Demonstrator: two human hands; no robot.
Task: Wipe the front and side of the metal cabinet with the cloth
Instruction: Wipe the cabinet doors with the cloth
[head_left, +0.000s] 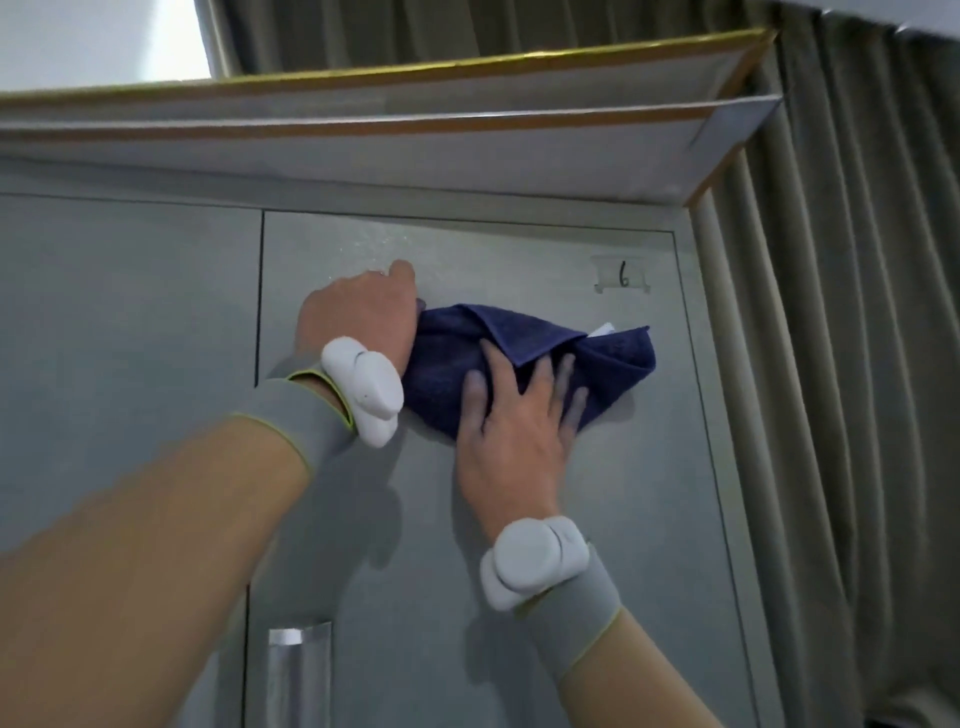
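Note:
A grey metal cabinet (649, 467) fills the view, seen from close up and below. A dark blue cloth (613, 358) lies bunched against the upper part of its right door. My right hand (514, 431) presses flat on the cloth with fingers spread and straight. My left hand (358, 312) is at the cloth's left end, fingers curled out of sight against the door; whether it grips the cloth I cannot tell. Both wrists wear grey bands with white devices.
A label marked 6 (623, 275) sits at the door's upper right. A metal handle (296, 670) is low on the door's left edge. Flat boards (467, 150) lie on top of the cabinet. Grey curtains (841, 364) hang close to the cabinet's right side.

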